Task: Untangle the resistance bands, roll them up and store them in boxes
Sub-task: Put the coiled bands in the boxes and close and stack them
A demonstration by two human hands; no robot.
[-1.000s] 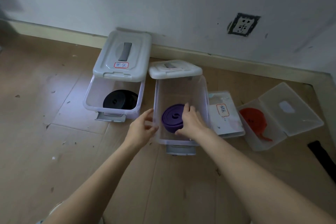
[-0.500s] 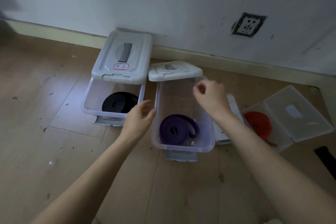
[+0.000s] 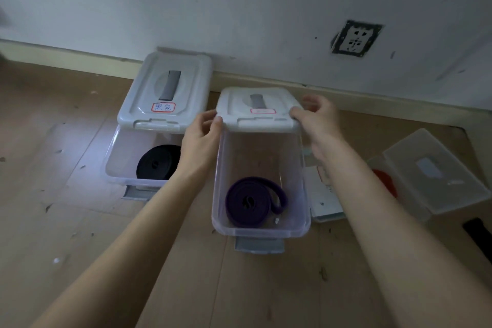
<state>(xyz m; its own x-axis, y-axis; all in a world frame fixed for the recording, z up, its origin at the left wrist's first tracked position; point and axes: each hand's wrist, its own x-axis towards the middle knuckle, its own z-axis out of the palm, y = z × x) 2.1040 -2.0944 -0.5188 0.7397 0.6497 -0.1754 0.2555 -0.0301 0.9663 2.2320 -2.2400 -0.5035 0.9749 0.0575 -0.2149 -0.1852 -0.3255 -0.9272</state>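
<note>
L hand [image 3: 201,138] grips the left front corner of the grey lid [image 3: 257,110], thumb curled onto the lid edge. R hand [image 3: 318,121] grips the right front corner of the same lid, fingers curled over the edge. The lid is raised, tilted up over the rear of the clear box [image 3: 261,231], which stands open on the wood floor [image 3: 66,221].

Inside that box, toward the near end, lies the purple band [image 3: 251,204], rolled into a coil w/ one loop end sticking out to the right.

Left of it, a second clear box [image 3: 117,165] holds a rolled black band [image 3: 157,161]; its lid [image 3: 166,90] is also raised and carries a red-bordered label.

Right of the R forearm: a white flat item [image 3: 323,202] on the floor, then a low clear box [image 3: 436,173] w/ open lid; a red band [image 3: 386,181] is partly visible in it, probably rolled, mostly hidden by the arm. A black strip [image 3: 479,234] lies at the right edge. A wall socket [image 3: 355,38] sits above the skirting.
</note>
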